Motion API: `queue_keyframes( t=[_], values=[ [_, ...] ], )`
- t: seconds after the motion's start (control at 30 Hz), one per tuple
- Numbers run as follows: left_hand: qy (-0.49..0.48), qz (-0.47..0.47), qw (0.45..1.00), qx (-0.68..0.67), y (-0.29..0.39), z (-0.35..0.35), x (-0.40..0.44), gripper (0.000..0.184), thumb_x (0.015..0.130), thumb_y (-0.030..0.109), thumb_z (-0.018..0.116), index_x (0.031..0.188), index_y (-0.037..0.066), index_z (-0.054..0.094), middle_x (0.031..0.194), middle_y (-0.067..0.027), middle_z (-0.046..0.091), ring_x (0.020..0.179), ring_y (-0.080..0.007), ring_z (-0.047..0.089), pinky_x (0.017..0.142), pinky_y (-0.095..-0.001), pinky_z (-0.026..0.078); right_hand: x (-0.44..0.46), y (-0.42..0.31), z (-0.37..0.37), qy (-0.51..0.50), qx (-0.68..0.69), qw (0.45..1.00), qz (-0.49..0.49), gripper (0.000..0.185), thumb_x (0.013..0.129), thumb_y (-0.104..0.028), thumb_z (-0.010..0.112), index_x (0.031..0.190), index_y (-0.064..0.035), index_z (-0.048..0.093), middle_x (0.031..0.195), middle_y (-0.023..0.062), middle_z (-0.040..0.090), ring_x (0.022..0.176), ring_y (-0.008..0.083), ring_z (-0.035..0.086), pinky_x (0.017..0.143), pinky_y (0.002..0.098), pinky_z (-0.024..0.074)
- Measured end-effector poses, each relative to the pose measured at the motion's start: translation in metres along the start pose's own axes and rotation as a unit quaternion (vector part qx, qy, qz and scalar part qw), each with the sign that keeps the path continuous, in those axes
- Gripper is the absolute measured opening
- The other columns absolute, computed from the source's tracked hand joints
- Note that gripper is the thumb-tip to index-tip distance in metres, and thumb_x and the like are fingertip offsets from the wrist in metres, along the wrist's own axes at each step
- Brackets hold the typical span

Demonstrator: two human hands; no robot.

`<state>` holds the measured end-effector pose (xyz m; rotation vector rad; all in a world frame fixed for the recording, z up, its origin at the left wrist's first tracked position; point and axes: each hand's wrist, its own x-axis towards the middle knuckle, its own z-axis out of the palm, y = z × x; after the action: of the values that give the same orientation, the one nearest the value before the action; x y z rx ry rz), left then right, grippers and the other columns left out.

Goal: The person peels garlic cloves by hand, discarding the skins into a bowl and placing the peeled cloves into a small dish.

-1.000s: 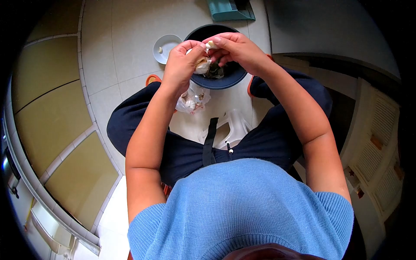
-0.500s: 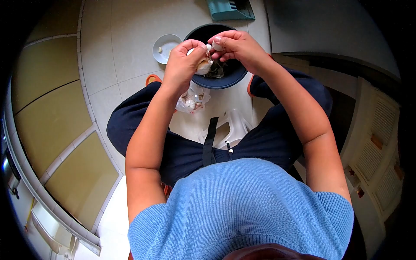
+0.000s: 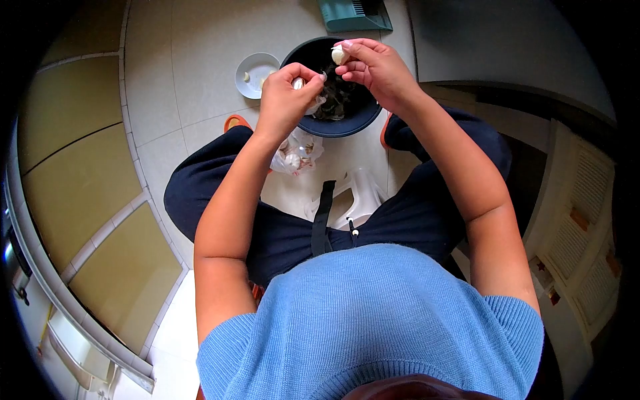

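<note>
Over the left side of a dark round bin [image 3: 347, 128], my left hand [image 3: 288, 97] is closed round a garlic bulb [image 3: 299, 83], most of it hidden by the fingers. My right hand [image 3: 373, 70] pinches a pale garlic clove [image 3: 339, 55] between thumb and fingertips, above the bin. Dark scraps [image 3: 333, 100] lie inside the bin. Left of it is a white plate [image 3: 248, 65] with a clove [image 3: 247, 77] on it. A clear plastic bag [image 3: 295, 157] holding garlic rests on the floor below my left hand.
A teal dustpan [image 3: 357, 17] lies beyond the bin. Between my legs stands a white plastic stool [image 3: 363, 193], partly hidden. Yellowish cabinet panels [image 3: 80, 153] line the left side, and a dark grey surface [image 3: 493, 53] is at the upper right.
My hands have moved apart. My right hand went up and right with the clove, while my left hand shifted slightly and turned with the bulb. More of the bin's inside shows.
</note>
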<state>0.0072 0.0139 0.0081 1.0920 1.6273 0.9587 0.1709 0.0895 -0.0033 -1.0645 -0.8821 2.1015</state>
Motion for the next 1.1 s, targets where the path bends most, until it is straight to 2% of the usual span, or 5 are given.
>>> queue_keyframes(
  t=[0.63,0.73,0.8,0.87,1.1],
  values=[
    [0.002,0.073,0.994,0.084,0.005,0.004,0.0,0.013,0.076,0.013,0.067,0.078,0.001,0.063,0.069,-0.0078,0.062,0.063,-0.0128,0.057,0.06,-0.0262,0.045,-0.003,-0.003,0.001,-0.001,-0.004,1.0,-0.008,0.022,0.084,-0.021,0.065,0.093,-0.0012,0.061,0.081,0.0054,0.063,0.063,0.0075,0.059,0.052,0.0167,0.0461],
    [0.053,0.154,0.984,0.068,0.004,0.006,0.004,0.011,0.075,0.01,0.068,0.081,0.002,0.063,0.075,-0.0083,0.064,0.068,-0.0177,0.061,0.064,-0.0281,0.047,0.0,-0.001,-0.001,-0.002,-0.033,0.999,0.009,0.022,0.084,-0.022,0.066,0.089,-0.0019,0.061,0.076,0.0043,0.062,0.06,0.0074,0.058,0.05,0.017,0.0457],
    [0.058,0.299,0.947,0.101,0.009,0.005,0.005,0.011,0.073,0.007,0.068,0.081,0.002,0.063,0.078,-0.0085,0.064,0.07,-0.0228,0.061,0.066,-0.0301,0.048,-0.001,-0.002,0.0,-0.001,-0.06,0.998,0.015,0.021,0.084,-0.023,0.065,0.09,-0.003,0.062,0.074,0.0025,0.062,0.058,0.006,0.057,0.049,0.0157,0.0449],
    [0.043,0.309,0.943,0.113,0.007,0.003,0.004,0.011,0.073,0.006,0.068,0.081,0.002,0.063,0.077,-0.0088,0.064,0.07,-0.0238,0.061,0.065,-0.0308,0.048,-0.003,-0.003,0.002,-0.001,-0.087,0.996,0.021,0.02,0.085,-0.024,0.064,0.09,-0.0041,0.063,0.072,0.0007,0.061,0.055,0.0047,0.055,0.049,0.0143,0.0441],
    [0.084,0.317,0.934,0.14,0.006,-0.001,0.004,0.01,0.071,0.006,0.068,0.079,0.003,0.062,0.075,-0.0102,0.063,0.069,-0.0249,0.061,0.063,-0.0317,0.048,-0.005,-0.004,0.004,-0.088,-0.011,0.996,0.023,0.027,0.088,-0.016,0.06,0.109,0.0,0.06,0.088,0.0062,0.063,0.073,0.0088,0.062,0.067,0.0185,0.0517]
  ],
)
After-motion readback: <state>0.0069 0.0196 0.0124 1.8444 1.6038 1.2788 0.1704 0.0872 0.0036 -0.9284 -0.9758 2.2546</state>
